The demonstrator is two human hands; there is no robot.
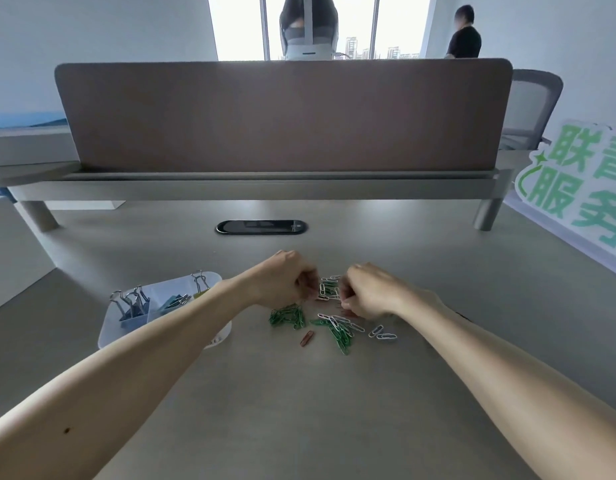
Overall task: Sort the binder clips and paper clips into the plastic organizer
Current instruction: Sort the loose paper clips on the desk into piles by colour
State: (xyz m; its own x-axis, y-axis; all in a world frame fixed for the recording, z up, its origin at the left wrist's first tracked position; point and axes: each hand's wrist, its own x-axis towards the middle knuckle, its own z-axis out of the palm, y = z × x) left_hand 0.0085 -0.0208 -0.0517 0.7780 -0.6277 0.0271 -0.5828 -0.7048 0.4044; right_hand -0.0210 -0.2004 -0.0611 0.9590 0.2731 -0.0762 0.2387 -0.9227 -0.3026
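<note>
A scatter of paper clips lies on the grey desk: a green bunch (288,316), mixed green and white ones (341,329), white clips (382,333) to the right, and one red clip (306,338) apart at the front. My left hand (285,282) and my right hand (367,292) hover over the far part of the pile, fingers curled down onto clips (329,289); what each pinches is hidden. The clear plastic organizer (116,329) stands left of the pile, partly behind my left forearm, with blue binder clips (133,308), teal ones (173,301) and a yellow one (201,287) in separate compartments.
A brown divider panel (282,112) on a raised shelf closes the desk's far side. A black cable port (261,226) sits in the desk ahead of my hands. A green and white sign (576,188) leans at the right. A person stands at the back right.
</note>
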